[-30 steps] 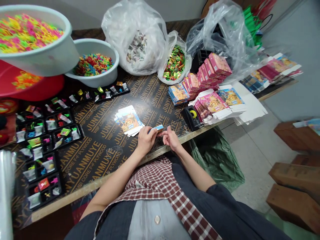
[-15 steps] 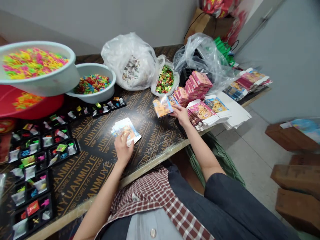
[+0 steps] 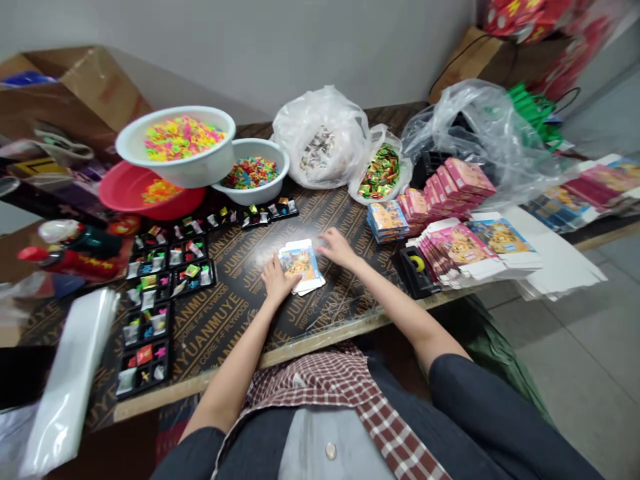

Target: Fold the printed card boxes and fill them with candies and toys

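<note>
A small pile of flat blue-and-yellow printed cartons (image 3: 303, 263) lies on the dark plywood table (image 3: 345, 297) in front of me. My left hand (image 3: 279, 279) rests on the pile's left side, its thumb across the printed face and its fingers apart. Just off the pile's upper right edge is my right hand (image 3: 337, 249), fingers apart, with nothing visible in it. A stack of blue boxes (image 3: 388, 222) stands to the right, beside piled pink boxes (image 3: 457, 187). Flat pink cartons (image 3: 457, 247) lie nearer the table edge, next to a black tape dispenser (image 3: 417, 270).
Filled black trays (image 3: 193, 277) spread over the left side. Behind them are white basins (image 3: 177, 167), a red basin (image 3: 117, 193) and open plastic bags (image 3: 323, 137). Clear plastic sleeves (image 3: 70, 380) lie at the far left. Brown cardboard boxes stand behind.
The blue box from my right hand now sits on the blue stack at the right. My right hand has come back beside the carton pile. The view has swung left.
</note>
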The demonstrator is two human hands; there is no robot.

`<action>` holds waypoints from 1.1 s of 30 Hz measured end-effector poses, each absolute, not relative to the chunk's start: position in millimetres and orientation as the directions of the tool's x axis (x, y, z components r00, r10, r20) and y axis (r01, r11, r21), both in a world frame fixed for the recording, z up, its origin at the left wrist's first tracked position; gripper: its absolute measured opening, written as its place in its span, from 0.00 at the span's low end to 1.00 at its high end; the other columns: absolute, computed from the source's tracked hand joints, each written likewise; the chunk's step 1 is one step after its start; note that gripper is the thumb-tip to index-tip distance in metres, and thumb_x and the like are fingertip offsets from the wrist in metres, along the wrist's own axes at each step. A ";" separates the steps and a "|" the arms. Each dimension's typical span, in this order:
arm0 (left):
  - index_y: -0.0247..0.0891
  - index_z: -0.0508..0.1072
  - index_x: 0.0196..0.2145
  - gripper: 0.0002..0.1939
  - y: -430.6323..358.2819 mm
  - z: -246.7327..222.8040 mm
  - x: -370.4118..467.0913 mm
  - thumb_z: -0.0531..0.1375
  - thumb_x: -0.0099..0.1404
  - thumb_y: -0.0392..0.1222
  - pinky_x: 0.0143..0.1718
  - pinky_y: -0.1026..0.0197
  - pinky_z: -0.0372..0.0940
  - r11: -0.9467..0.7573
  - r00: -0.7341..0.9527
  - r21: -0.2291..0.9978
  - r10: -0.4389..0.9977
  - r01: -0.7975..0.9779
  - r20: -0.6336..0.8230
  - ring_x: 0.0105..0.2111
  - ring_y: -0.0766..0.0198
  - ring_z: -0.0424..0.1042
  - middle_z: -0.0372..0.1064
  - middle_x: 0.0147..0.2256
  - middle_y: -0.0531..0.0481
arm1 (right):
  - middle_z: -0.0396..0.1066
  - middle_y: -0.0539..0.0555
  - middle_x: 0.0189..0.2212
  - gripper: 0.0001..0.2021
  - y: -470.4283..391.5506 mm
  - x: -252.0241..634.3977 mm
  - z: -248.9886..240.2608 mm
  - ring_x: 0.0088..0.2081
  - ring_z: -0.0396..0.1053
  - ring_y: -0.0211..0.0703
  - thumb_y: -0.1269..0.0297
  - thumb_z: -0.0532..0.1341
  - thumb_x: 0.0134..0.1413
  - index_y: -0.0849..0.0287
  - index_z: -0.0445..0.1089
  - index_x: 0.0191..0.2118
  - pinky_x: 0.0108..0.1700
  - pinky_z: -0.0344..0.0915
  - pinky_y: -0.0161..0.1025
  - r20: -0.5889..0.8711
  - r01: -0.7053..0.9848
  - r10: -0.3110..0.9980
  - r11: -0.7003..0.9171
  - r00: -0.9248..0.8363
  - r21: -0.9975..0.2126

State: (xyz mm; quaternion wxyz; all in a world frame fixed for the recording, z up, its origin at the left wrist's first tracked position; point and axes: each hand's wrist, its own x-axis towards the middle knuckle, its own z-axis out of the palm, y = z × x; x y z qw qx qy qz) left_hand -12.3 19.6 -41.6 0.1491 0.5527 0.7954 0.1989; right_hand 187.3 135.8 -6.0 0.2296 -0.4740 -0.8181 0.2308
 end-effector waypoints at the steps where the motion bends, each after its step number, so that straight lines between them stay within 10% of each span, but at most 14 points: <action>1: 0.32 0.47 0.69 0.55 17.3 -44.8 -14.7 0.69 0.53 0.52 0.58 0.42 0.58 0.288 -0.329 0.495 0.944 0.820 -0.004 0.61 0.39 0.59 0.59 0.61 0.29 | 0.68 0.58 0.45 0.17 131.5 163.3 -10.5 0.45 0.69 0.47 0.63 0.68 0.53 0.61 0.73 0.48 0.52 0.66 0.43 0.085 0.678 0.854 0.464 -0.513 -0.571; 11: 0.29 0.47 0.69 0.58 13.2 -41.4 -15.6 0.69 0.50 0.52 0.61 0.38 0.54 0.291 -0.369 0.622 0.929 0.727 -0.004 0.62 0.37 0.57 0.60 0.61 0.27 | 0.73 0.64 0.46 0.24 118.6 103.6 13.9 0.46 0.73 0.56 0.52 0.71 0.49 0.60 0.68 0.48 0.44 0.66 0.43 -0.117 0.845 0.868 0.425 -0.482 -0.325; 15: 0.34 0.57 0.66 0.55 9.7 -20.8 -19.5 0.72 0.44 0.53 0.64 0.34 0.47 0.227 -0.360 0.826 0.932 0.516 -0.031 0.65 0.35 0.54 0.58 0.64 0.30 | 0.74 0.57 0.36 0.16 100.1 130.9 33.1 0.38 0.71 0.50 0.55 0.71 0.49 0.58 0.69 0.37 0.39 0.63 0.40 0.085 0.737 0.864 0.470 -0.495 -0.485; 18: 0.39 0.67 0.60 0.44 -1.2 -5.5 -18.0 0.69 0.47 0.57 0.63 0.39 0.53 0.119 -0.018 0.991 0.993 0.052 -0.118 0.62 0.38 0.60 0.65 0.60 0.38 | 0.69 0.51 0.29 0.17 78.9 151.1 47.3 0.33 0.67 0.43 0.55 0.73 0.44 0.57 0.65 0.27 0.35 0.61 0.37 0.248 0.497 0.821 0.521 -0.515 -0.694; 21: 0.38 0.71 0.56 0.40 -16.7 3.4 -8.3 0.69 0.46 0.56 0.58 0.44 0.61 0.263 0.361 0.904 0.923 -0.337 -0.134 0.57 0.40 0.67 0.72 0.53 0.40 | 0.63 0.47 0.23 0.22 59.2 164.7 57.3 0.27 0.60 0.37 0.53 0.75 0.39 0.57 0.61 0.22 0.29 0.57 0.35 0.242 0.302 0.818 0.442 -0.522 -0.844; 25: 0.37 0.74 0.52 0.36 -32.5 6.8 5.4 0.71 0.44 0.48 0.54 0.47 0.65 0.345 0.424 0.824 0.894 -0.450 -0.143 0.50 0.45 0.74 0.77 0.46 0.41 | 0.63 0.45 0.22 0.23 48.5 178.7 56.2 0.24 0.59 0.34 0.48 0.76 0.33 0.57 0.66 0.25 0.26 0.58 0.34 0.111 0.085 0.837 0.185 -0.535 -0.979; 30: 0.34 0.77 0.47 0.30 -38.8 12.0 8.5 0.70 0.46 0.48 0.49 0.49 0.68 0.253 0.219 0.829 0.962 -0.498 -0.162 0.43 0.49 0.77 0.79 0.42 0.41 | 0.73 0.55 0.47 0.38 46.6 196.5 38.5 0.36 0.73 0.41 0.55 0.79 0.25 0.54 0.72 0.50 0.36 0.70 0.37 0.046 -0.093 0.904 0.006 -0.426 -0.996; 33: 0.35 0.78 0.45 0.26 -38.8 13.9 7.5 0.70 0.49 0.48 0.47 0.50 0.70 0.265 0.161 0.884 0.962 -0.386 -0.219 0.40 0.51 0.77 0.79 0.40 0.43 | 0.78 0.55 0.38 0.29 38.7 203.3 25.3 0.36 0.76 0.47 0.53 0.77 0.31 0.58 0.77 0.44 0.39 0.73 0.43 -0.062 -0.031 0.786 -0.103 -0.615 -0.994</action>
